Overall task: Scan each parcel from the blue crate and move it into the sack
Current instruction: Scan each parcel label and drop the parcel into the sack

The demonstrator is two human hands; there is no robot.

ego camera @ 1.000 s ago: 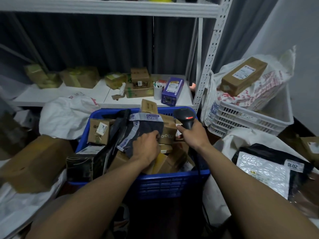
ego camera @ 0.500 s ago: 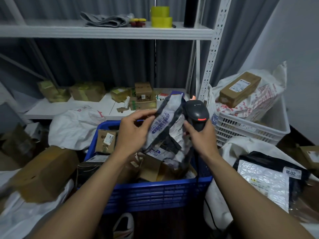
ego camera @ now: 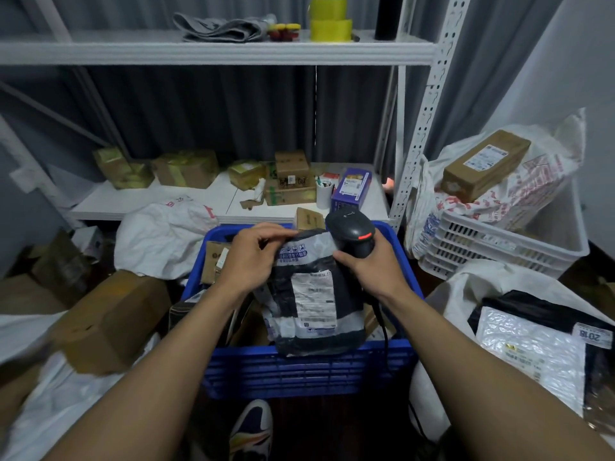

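Now the left hand pinches the top edge of the soft parcel, hanging between both hands above the blue crate, while the right hand grips the scanner; it looks light and floppy, so hold its edges.

A white steel shelving rack was seen filling the back of the room, perforated upright and all. The upper shelf was loaded with two rolls of yellow tape and a folded grey cloth. The lower shelf was lined with cardboard boxes. A dark grey curtain was hung behind the rack. A pale wall was dimly lit at the right, and dark floor was glimpsed below.
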